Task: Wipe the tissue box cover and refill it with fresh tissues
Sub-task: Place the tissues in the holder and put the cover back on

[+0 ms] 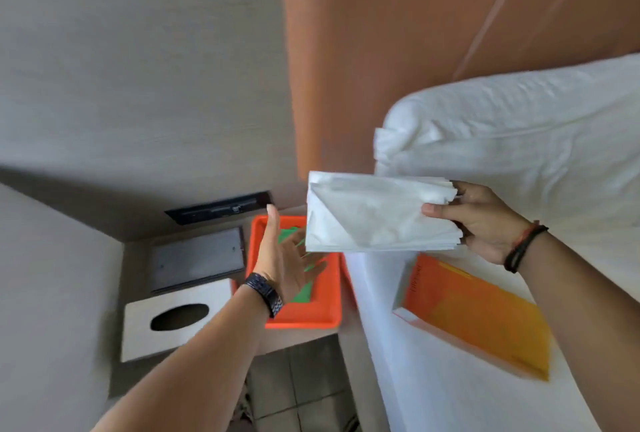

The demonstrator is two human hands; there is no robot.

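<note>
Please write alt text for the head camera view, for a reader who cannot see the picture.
The right hand holds a stack of white tissues by its end, while the open left hand reaches toward it above an orange tray. A white tissue box cover sits on the bedside shelf, and an orange packet lies on the bed.

A: What hides the green item in the orange tray?
B: The left hand; its identity is unclear.
A: And the orange packet on the bed?
B: Motion-blurred, its print unreadable.
</note>
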